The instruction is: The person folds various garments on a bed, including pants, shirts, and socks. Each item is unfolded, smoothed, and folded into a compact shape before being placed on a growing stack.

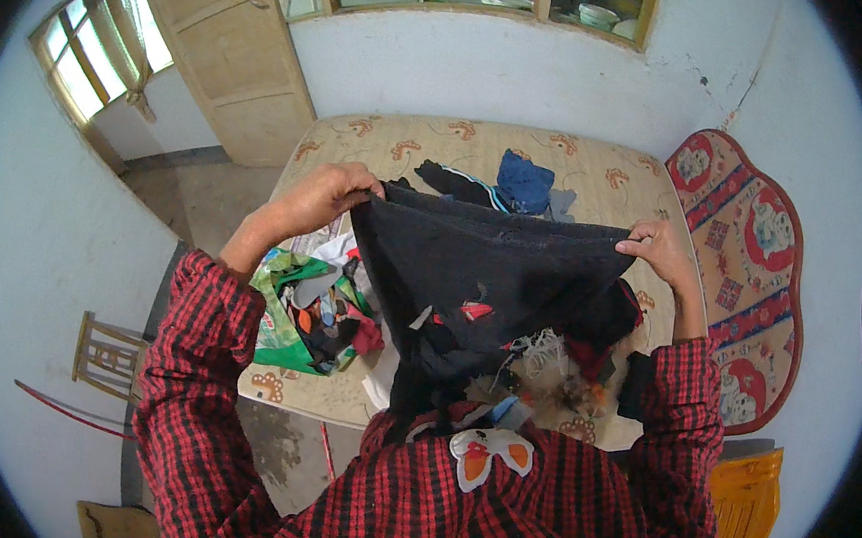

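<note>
A black cloth garment (491, 273) is stretched between my two hands above the mattress (596, 160). My left hand (327, 194) pinches its upper left corner, and my right hand (657, 251) pinches the upper right one. The garment's lower part hangs towards my lap and hides some of what lies beneath. To its left, a green and white bag (286, 356) stands open, full of small cloth items. Beyond the garment lie a dark blue cloth (525, 182) and a black garment with a light stripe (463, 186). Whitish strings (545, 352) and dark red cloth show below its right side.
A patterned padded headboard (759, 292) stands along the mattress's right side. At the far left are a wooden door (228, 60) and a small wooden chair (110, 355). An orange wooden piece of furniture (747, 516) is at the lower right.
</note>
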`<move>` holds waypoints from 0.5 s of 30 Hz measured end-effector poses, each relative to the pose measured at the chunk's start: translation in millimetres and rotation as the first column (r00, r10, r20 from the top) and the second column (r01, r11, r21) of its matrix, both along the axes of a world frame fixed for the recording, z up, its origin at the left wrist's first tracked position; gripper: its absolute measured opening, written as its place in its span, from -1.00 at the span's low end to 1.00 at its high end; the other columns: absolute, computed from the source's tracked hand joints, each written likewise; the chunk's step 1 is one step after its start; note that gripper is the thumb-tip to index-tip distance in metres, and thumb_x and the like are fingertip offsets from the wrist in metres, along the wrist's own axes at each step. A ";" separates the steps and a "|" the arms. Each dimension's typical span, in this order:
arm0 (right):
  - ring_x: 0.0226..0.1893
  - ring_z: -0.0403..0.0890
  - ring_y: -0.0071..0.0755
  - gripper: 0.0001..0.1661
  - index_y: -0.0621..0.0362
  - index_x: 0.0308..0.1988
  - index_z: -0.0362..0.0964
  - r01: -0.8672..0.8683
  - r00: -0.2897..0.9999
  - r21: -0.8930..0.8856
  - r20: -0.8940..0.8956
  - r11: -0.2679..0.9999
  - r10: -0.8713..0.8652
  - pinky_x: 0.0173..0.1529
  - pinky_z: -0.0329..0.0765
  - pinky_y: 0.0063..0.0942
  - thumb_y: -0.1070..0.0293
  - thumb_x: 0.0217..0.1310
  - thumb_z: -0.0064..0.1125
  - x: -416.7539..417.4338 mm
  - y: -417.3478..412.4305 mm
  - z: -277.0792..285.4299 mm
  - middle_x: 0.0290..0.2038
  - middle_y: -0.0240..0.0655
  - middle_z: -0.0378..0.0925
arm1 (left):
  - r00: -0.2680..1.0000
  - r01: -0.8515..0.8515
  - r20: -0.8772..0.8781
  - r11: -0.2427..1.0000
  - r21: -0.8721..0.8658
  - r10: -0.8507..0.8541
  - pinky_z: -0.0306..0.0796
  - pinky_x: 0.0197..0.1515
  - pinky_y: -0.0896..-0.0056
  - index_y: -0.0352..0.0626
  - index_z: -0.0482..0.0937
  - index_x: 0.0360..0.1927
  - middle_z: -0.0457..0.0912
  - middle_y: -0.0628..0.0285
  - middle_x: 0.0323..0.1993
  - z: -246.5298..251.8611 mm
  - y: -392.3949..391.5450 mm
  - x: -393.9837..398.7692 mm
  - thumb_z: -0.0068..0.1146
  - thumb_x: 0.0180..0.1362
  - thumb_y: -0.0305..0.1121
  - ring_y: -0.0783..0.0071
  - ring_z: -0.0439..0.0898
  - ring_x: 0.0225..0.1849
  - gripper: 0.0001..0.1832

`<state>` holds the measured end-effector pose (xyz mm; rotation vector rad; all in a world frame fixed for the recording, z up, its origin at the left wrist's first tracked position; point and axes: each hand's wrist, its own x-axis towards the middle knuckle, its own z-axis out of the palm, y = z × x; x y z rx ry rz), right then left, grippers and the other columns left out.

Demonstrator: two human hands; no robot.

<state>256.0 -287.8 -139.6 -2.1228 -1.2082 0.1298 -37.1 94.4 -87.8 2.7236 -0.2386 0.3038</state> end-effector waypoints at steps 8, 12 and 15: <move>-0.58 0.31 -0.53 -0.63 0.32 -0.60 0.36 0.160 0.975 0.121 0.134 0.980 -0.176 -0.45 0.24 -0.51 0.25 -0.14 0.31 -12.7 -4.3 19.4 -0.63 -0.32 0.34 | 0.989 -0.150 0.011 0.989 -0.012 0.150 0.36 -0.32 0.26 -0.31 0.45 -0.32 0.49 -0.01 -0.48 -15.1 25.2 -7.3 0.10 -0.04 -0.46 0.16 0.51 -0.42 -0.80; -0.56 0.34 -0.44 -0.61 0.33 -0.63 0.33 0.153 0.976 0.085 0.142 0.985 -0.164 -0.44 0.26 -0.47 0.26 -0.14 0.33 -17.5 -2.2 27.7 -0.62 -0.28 0.35 | 0.990 -0.144 0.005 0.989 0.013 0.144 0.33 -0.43 0.27 -0.29 0.47 -0.39 0.48 0.01 -0.59 -15.8 18.4 -7.6 0.20 -0.08 -0.36 0.16 0.47 -0.53 -0.77; -0.54 0.35 -0.43 -0.62 0.33 -0.62 0.33 0.111 0.966 0.149 0.216 0.983 -0.142 -0.40 0.28 -0.48 0.28 -0.14 0.32 -18.2 -2.3 24.3 -0.63 -0.28 0.34 | 0.929 -0.369 -0.044 0.927 -0.063 0.367 0.26 -0.48 0.43 -0.29 0.41 -0.40 0.38 0.13 -0.65 -16.9 12.2 -3.2 0.25 -0.05 -0.31 0.50 0.35 -0.56 -0.70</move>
